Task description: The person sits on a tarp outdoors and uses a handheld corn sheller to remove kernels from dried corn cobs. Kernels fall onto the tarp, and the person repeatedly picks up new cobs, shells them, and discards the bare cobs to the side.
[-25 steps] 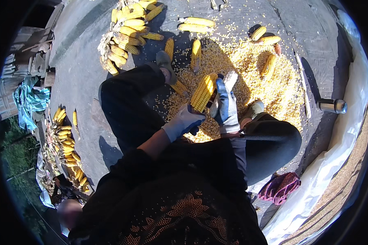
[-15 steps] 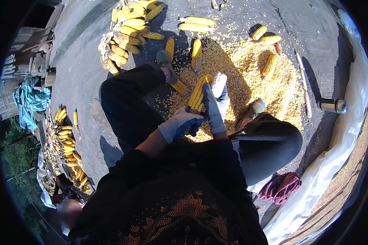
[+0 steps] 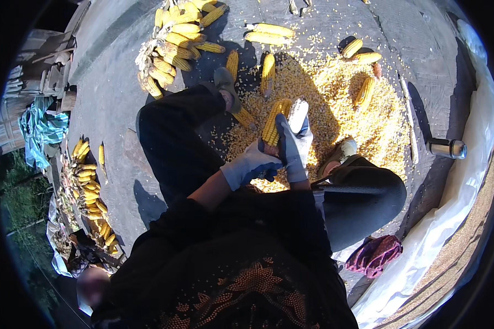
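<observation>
Both my hands wear grey-white gloves with dark blue palms and meet above a heap of loose corn kernels (image 3: 307, 82) between my legs. My left hand (image 3: 252, 164) is closed around the lower end of a yellow corn cob (image 3: 273, 123), where a reddish bare part shows. Beside it my right hand (image 3: 295, 148) grips a whitish corn cob (image 3: 297, 114), which stands up out of the fingers. The right thumb lies against the yellow ears's side, and the two cobs are nearly side by side. Some fingers are hidden under the gloves and cobs.
A pile of yellow ears (image 3: 173, 46) lies at the far left, another row (image 3: 90, 189) at the left. Single ears (image 3: 268, 74) lie around the heap. To the right are a metal flask (image 3: 447, 148), a thin stick (image 3: 409, 118), a purple cloth (image 3: 375, 256) and white plastic sheeting (image 3: 444, 225).
The left hand has moved slightly right and up toward the right hand. More of the yellow cob's reddish lower end shows, and the right hand has turned a little around the whitish cob.
</observation>
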Demonstrator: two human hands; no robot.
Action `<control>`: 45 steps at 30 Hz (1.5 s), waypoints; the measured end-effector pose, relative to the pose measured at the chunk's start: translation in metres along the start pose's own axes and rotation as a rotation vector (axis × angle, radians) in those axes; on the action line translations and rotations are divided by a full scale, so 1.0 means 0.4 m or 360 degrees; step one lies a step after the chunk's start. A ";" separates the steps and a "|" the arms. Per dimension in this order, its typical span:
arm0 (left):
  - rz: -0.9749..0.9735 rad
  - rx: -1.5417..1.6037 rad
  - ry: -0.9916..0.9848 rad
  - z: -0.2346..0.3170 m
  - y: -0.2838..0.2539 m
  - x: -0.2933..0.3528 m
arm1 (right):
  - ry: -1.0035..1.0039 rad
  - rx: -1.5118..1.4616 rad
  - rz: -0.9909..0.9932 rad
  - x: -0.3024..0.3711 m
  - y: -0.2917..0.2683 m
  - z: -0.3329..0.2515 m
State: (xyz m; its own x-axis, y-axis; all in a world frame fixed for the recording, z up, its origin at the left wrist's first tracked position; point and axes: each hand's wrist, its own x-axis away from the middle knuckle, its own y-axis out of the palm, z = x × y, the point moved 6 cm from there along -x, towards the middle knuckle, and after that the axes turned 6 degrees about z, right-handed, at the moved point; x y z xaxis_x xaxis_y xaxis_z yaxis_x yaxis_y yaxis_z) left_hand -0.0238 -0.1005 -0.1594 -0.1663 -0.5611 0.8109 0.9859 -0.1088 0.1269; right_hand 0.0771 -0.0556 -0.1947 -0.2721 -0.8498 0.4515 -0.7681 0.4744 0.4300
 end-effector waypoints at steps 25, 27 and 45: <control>0.0425 -0.0994 0.1236 0.026 -0.001 0.006 | 0.0040 -0.0238 -0.0238 -0.042 -0.032 -0.113; 0.0377 -0.0870 0.0709 0.012 0.014 0.006 | -0.0305 -0.0056 -0.0042 -0.034 -0.036 -0.115; -0.0332 -0.0130 -0.0106 -0.037 0.016 0.050 | -0.0024 -0.0403 0.0583 -0.071 -0.103 -0.055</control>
State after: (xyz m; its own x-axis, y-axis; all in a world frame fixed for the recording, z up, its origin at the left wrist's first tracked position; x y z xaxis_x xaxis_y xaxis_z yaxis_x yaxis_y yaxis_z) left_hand -0.0212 -0.1246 -0.1508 -0.3624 -0.4644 0.8081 0.9251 -0.2846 0.2513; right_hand 0.1292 -0.0459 -0.2081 -0.5099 -0.6174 0.5991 -0.4535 0.7846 0.4227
